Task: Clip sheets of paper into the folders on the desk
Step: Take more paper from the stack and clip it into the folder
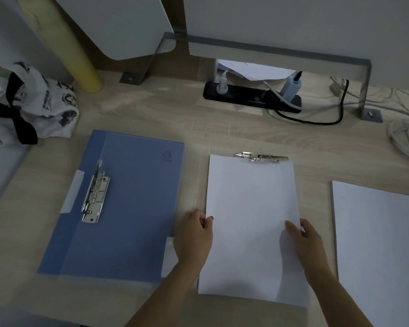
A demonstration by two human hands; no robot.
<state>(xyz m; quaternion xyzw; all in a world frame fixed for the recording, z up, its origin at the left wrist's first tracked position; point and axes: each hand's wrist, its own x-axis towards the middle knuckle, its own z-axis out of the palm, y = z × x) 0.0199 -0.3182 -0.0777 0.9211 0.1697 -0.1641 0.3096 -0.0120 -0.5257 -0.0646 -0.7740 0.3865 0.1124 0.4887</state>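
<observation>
A blue folder [132, 204] lies open on the left of the desk, its metal clip [95, 194] along the left side. A white sheet of paper [250, 223] lies in the middle, over a clear board whose metal clip [261, 158] shows just past the sheet's top edge. My left hand [195, 234] pinches the sheet's left edge. My right hand [304, 239] grips its right edge, thumb on top. A stack of white paper [383, 244] lies at the right.
A black power strip [250, 97] with plugs and cables sits at the back, under a metal bracket [361, 83]. White cables [406, 135] coil at the far right. A printed cloth bag [31, 102] and a yellow roll [64, 46] stand at the back left.
</observation>
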